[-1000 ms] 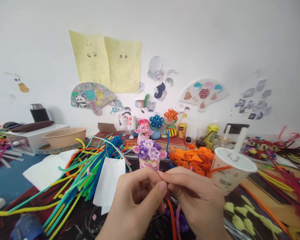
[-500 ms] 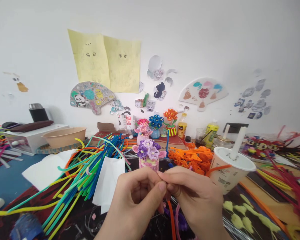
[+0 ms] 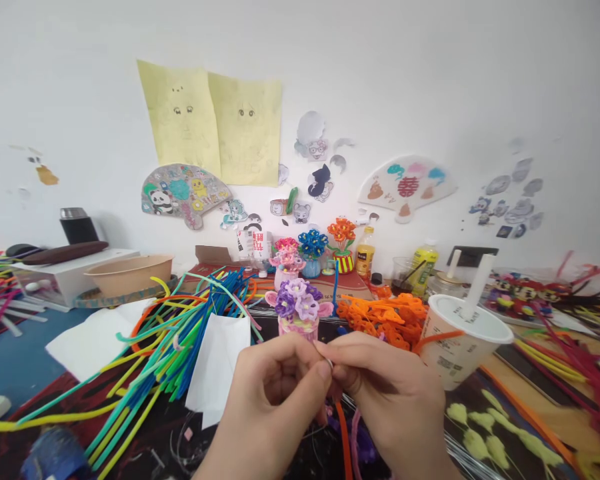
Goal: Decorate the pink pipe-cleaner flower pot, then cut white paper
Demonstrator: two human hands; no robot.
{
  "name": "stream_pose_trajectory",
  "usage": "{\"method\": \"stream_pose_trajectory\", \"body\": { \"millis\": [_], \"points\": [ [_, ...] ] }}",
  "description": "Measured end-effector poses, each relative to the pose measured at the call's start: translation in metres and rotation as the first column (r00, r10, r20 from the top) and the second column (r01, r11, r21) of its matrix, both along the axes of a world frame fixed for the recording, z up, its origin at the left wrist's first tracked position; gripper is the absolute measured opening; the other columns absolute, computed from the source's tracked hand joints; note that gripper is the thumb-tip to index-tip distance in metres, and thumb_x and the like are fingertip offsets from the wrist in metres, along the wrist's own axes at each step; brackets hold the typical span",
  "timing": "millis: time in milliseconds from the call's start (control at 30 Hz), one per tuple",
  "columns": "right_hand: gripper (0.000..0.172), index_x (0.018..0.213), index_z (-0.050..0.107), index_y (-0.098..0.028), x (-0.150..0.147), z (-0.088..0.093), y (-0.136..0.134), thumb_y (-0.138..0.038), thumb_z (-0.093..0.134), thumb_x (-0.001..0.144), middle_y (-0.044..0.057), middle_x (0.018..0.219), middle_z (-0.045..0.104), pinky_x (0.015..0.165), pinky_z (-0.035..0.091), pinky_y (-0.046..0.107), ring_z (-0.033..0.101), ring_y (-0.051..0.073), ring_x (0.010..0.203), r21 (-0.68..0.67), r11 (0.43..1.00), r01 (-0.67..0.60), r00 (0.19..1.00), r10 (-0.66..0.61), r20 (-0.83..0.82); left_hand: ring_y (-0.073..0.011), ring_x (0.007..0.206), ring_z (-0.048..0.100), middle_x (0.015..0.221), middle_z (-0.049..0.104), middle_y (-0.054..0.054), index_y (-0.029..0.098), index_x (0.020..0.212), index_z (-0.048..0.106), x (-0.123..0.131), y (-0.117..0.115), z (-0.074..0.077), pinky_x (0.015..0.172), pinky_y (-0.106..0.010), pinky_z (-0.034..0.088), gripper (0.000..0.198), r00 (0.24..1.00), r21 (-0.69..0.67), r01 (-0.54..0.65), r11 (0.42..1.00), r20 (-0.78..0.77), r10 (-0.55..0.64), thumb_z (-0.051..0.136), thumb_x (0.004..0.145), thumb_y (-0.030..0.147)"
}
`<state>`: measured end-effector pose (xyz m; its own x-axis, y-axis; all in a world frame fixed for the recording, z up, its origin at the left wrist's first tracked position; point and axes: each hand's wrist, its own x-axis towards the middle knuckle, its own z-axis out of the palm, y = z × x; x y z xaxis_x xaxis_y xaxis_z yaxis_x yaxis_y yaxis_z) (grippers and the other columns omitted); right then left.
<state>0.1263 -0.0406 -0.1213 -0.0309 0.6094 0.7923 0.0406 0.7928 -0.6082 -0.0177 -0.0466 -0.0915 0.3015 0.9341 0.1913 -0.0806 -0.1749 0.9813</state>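
Observation:
My left hand (image 3: 270,413) and my right hand (image 3: 387,397) meet low in the middle, fingertips pinched together on a small pipe-cleaner piece (image 3: 336,393) that is mostly hidden between them. An orange pipe cleaner (image 3: 344,443) and a pink-purple one (image 3: 355,433) hang down below the pinch. Just behind my fingers stands a small pink pot of purple pipe-cleaner flowers (image 3: 300,307).
A heap of coloured pipe cleaners (image 3: 180,340) and white paper sheets (image 3: 215,367) lie at left. Orange twisted pieces (image 3: 385,317) and a paper cup with a straw (image 3: 460,340) sit at right. More flower pots (image 3: 313,250) and bottles (image 3: 365,253) line the wall; a brown bowl (image 3: 127,272) stands at back left.
Both hands stay pinched together in the same place; the fingertips shift only slightly on the piece.

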Motion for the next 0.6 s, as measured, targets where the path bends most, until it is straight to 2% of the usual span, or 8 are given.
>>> {"method": "stream_pose_trajectory", "body": {
  "millis": [100,200,367,500,600],
  "points": [
    [0.029,0.1,0.077,-0.029,0.0007,-0.0016,0.0019,-0.009,0.067,0.082,0.001,0.081,0.073,0.061,0.054,0.017,0.067,0.011,0.068,-0.091,0.993,-0.073,0.997,0.07,-0.045,-0.0029,0.039,0.037,0.048,0.053,0.006,0.018,0.064,0.062,-0.0001,0.0003,-0.0013,0.037,-0.013,0.028,0.026,0.998,-0.001,-0.006,1.0,0.061,0.006,0.071,0.077,0.038],
    [0.024,0.1,0.077,-0.031,0.0004,-0.0036,0.0045,-0.017,0.071,0.082,0.001,0.089,0.074,0.068,0.055,0.02,0.068,0.014,0.078,-0.205,0.962,-0.181,0.981,0.161,-0.109,-0.0019,0.038,0.035,0.048,0.051,0.007,0.018,0.064,0.061,-0.0007,0.0001,-0.001,0.038,-0.013,0.028,0.028,0.995,0.0,-0.006,1.0,0.104,0.006,0.071,0.078,0.04],
    [0.013,0.092,0.078,-0.027,-0.0022,-0.0058,0.0059,-0.023,0.073,0.081,0.001,0.079,0.071,0.057,0.053,0.019,0.064,0.012,0.064,-0.337,0.897,-0.285,0.947,0.211,-0.241,-0.0049,0.039,0.04,0.047,0.054,0.005,0.018,0.064,0.064,-0.0003,-0.0001,0.0041,0.039,-0.016,0.034,0.026,0.998,0.021,-0.032,0.999,0.064,0.031,0.073,0.076,0.039],
    [0.008,0.086,0.079,-0.025,-0.0042,-0.0067,0.0059,-0.026,0.075,0.079,0.001,0.07,0.069,0.048,0.049,0.017,0.06,0.01,0.054,-0.37,0.862,-0.347,0.921,0.24,-0.307,-0.0069,0.046,0.051,0.051,0.059,0.003,0.018,0.063,0.065,0.0028,-0.0049,0.0066,0.045,-0.016,0.04,0.022,0.992,0.039,-0.094,0.995,0.088,0.09,0.075,0.074,0.035],
    [0.01,0.082,0.079,-0.024,-0.0048,-0.0074,0.0062,-0.031,0.079,0.075,0.001,0.064,0.067,0.044,0.048,0.017,0.059,0.01,0.051,-0.386,0.833,-0.397,0.895,0.259,-0.362,-0.0078,0.052,0.056,0.055,0.064,0.002,0.018,0.063,0.066,0.0042,-0.0076,0.0057,0.05,-0.015,0.042,0.019,0.987,0.038,-0.128,0.991,0.102,0.124,0.075,0.073,0.031]
  ]
}}
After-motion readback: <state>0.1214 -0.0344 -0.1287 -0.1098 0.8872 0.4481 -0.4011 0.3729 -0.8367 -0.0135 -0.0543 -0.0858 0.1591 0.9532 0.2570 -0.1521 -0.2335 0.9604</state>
